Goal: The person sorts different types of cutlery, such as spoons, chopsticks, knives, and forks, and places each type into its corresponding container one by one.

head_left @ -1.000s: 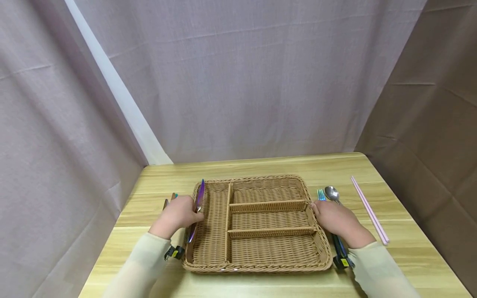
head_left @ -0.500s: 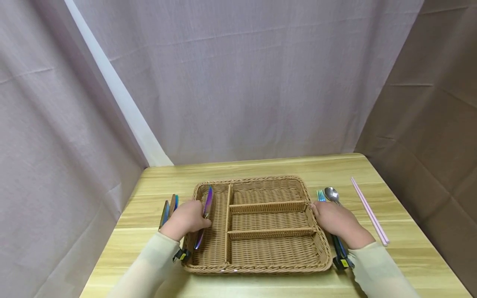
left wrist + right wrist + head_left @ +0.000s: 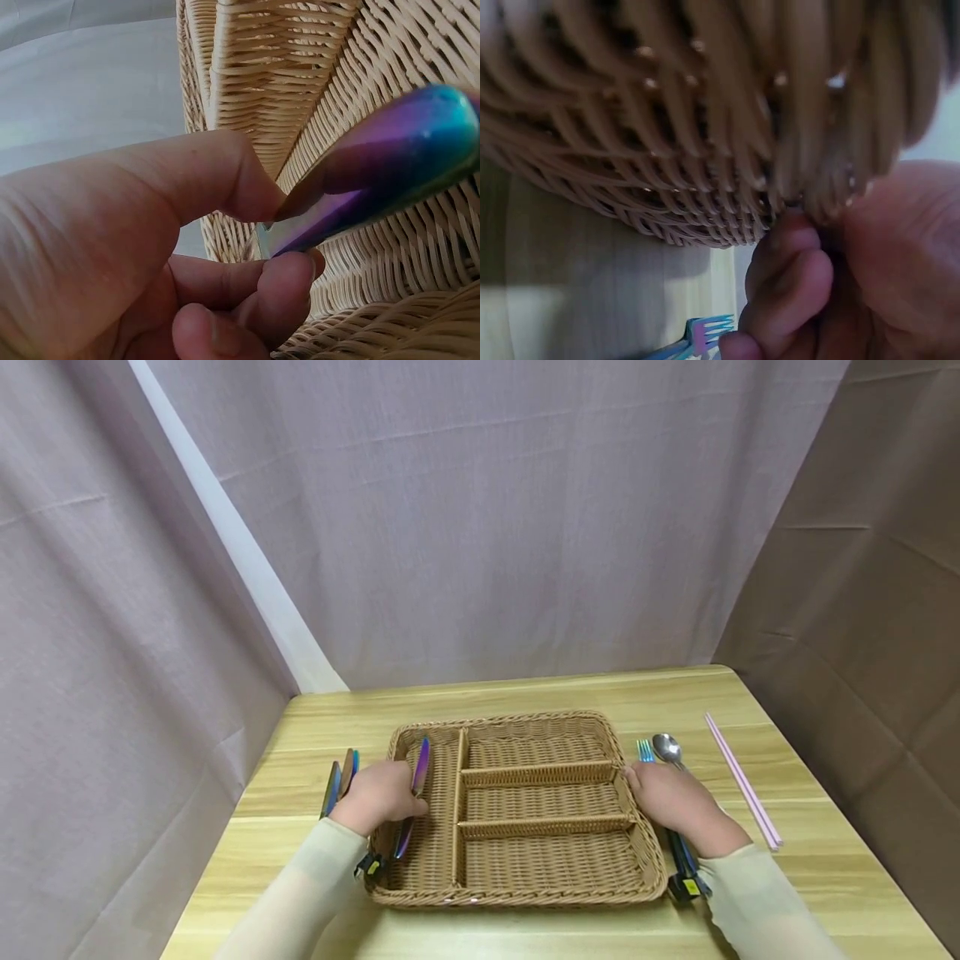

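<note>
My left hand (image 3: 381, 795) pinches a shiny purple-blue table knife (image 3: 422, 764) between thumb and fingers. The knife lies lengthwise inside the long left compartment of a brown wicker tray (image 3: 540, 897); whether it touches the bottom I cannot tell. Close up in the left wrist view, the knife's rounded, rainbow-coloured end (image 3: 405, 142) points away from the fingertips (image 3: 289, 274). On the tray's right side my right hand (image 3: 675, 800) grips the woven rim. Its curled fingers (image 3: 787, 292) press against the wickerwork in the right wrist view.
Several similar table knives (image 3: 332, 787) lie left of the tray, partly behind the left hand. A rainbow fork (image 3: 645, 751) and a silver spoon (image 3: 666, 747) stick out beyond the right hand. Pink chopsticks (image 3: 744, 782) lie farther right on the wooden table (image 3: 502, 689).
My left hand has moved right with the table knife, from over the tray's left rim into the left compartment, uncovering the knives beside the tray. The right hand has stayed on the rim.
</note>
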A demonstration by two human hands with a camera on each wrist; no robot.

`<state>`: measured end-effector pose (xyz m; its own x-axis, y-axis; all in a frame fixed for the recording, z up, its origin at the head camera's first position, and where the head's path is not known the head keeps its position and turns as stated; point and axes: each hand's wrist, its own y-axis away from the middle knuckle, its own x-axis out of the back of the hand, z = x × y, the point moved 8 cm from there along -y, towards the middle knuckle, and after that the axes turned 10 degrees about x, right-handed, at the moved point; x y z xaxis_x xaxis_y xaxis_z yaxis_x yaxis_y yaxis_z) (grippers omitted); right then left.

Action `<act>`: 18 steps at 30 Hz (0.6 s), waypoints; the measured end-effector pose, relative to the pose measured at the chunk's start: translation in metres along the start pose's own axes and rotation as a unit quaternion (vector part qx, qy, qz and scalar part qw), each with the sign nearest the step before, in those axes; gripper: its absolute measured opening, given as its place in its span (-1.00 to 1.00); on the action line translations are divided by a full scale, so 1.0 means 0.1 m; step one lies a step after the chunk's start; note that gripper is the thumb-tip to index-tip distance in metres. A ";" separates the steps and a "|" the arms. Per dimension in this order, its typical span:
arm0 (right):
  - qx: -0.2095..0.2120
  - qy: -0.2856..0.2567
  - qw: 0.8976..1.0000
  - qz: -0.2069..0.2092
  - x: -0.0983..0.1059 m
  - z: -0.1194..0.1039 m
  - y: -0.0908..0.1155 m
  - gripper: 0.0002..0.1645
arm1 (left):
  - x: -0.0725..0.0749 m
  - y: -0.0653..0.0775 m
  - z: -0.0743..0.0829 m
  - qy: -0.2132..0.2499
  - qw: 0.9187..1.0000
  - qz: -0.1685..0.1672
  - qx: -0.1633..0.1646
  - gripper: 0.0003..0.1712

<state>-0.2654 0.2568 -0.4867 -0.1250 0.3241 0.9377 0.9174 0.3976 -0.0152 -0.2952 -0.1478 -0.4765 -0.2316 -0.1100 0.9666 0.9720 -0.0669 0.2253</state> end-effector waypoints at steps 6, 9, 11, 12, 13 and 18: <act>-0.013 -0.010 1.000 0.016 -0.03 -0.01 0.01 -0.43 | 0.01 0.02 0.01 -0.006 1.000 -0.003 0.005 -0.40; -0.019 -0.006 1.000 0.023 -0.03 -0.01 0.02 -0.39 | 0.01 0.03 0.03 -0.014 1.000 -0.001 0.005 -0.38; -0.024 -0.003 0.999 0.023 -0.03 -0.01 0.04 -0.37 | 0.00 0.03 0.03 -0.020 1.000 -0.004 0.007 -0.37; -0.026 -0.001 0.999 0.021 -0.03 -0.01 0.04 -0.36 | 0.00 0.04 0.04 -0.023 1.000 -0.004 0.006 -0.38; -0.027 0.000 0.999 0.019 -0.03 -0.01 0.05 -0.35 | 0.00 0.04 0.04 -0.026 1.000 -0.005 0.007 -0.38; -0.025 -0.008 0.999 0.019 -0.04 0.02 0.04 -0.29 | 0.00 0.05 0.06 -0.038 0.999 -0.001 0.003 -0.42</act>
<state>-0.2620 0.2586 -0.4916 -0.0946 0.3522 0.9311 0.9397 0.3404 -0.0332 -0.2906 -0.1425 -0.4747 -0.2308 -0.0334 0.9724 0.9717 -0.0604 0.2285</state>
